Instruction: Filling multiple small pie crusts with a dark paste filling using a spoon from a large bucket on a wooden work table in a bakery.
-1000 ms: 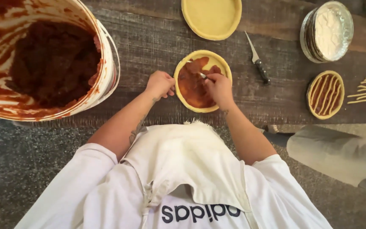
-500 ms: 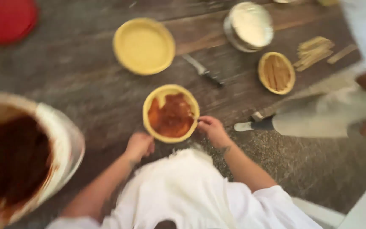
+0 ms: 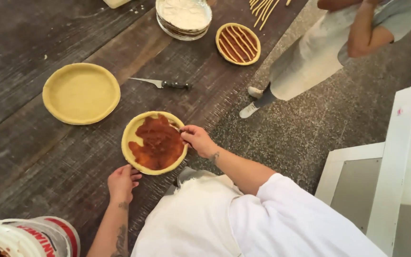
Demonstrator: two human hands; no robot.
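Right hand [image 3: 197,139] is pinching something small, can't tell what, at the rim of the filled tart shell [image 3: 154,143], near the wooden table [image 3: 34,157] edge. Left hand [image 3: 122,182] is resting loosely curled, empty, touching its near rim. Red filling is covering most of the shell; the left margin is showing bare. Empty tart shell [image 3: 81,93] is waiting, lattice-topped tart [image 3: 238,44] looking finished. Knife [image 3: 162,84] is lying near; open table sits left.
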